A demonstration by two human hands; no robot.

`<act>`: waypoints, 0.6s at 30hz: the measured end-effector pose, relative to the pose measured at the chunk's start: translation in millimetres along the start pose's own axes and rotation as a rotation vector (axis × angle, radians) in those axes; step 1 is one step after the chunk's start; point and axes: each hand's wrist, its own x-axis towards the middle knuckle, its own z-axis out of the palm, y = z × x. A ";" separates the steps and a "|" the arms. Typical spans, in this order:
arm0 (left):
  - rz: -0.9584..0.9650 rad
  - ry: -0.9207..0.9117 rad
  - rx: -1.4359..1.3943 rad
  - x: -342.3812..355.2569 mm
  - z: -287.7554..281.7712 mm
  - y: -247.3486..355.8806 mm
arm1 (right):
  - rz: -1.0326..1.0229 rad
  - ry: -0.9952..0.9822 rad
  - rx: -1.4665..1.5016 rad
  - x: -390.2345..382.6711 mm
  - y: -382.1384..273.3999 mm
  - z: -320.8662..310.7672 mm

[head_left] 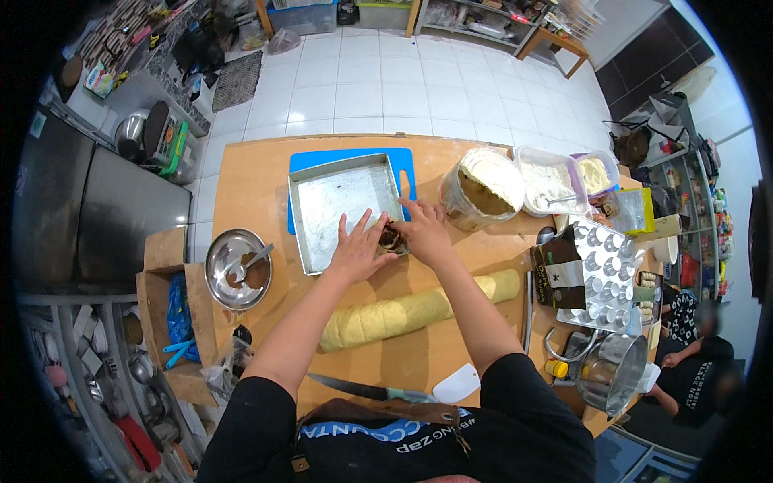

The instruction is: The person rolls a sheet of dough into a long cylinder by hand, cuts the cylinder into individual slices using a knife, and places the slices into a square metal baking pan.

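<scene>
My left hand and my right hand meet at the near right corner of a square metal baking pan. Between them sits a rolled dough slice with dark filling, partly hidden by my fingers. My left thumb and forefinger curve round one side of it, the other left fingers spread over the pan; my right fingers press on its other side. Closer to me lies a long yellow dough log. A knife and a white dough scraper rest near the table's front edge.
Under the pan is a blue cutting board. A steel bowl with a spoon stands left. Rightward are a large tub, a container of white powder, an upturned-cup tray and a steel mixer bowl. Another person sits at right.
</scene>
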 end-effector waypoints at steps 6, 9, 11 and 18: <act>0.087 0.074 0.073 -14.9 1.9 -3.9 | 0.092 0.121 0.039 -6.1 0.0 -7.8; 0.115 -0.067 0.145 -17.8 -7.1 -2.8 | 0.156 0.190 0.090 -17.0 2.6 -11.1; 0.115 -0.092 0.158 -20.0 -7.9 -3.1 | 0.153 0.222 0.090 -25.5 3.2 -12.2; 0.206 -0.149 0.134 -12.4 -13.0 7.6 | 0.141 0.294 0.123 -50.5 3.5 -25.8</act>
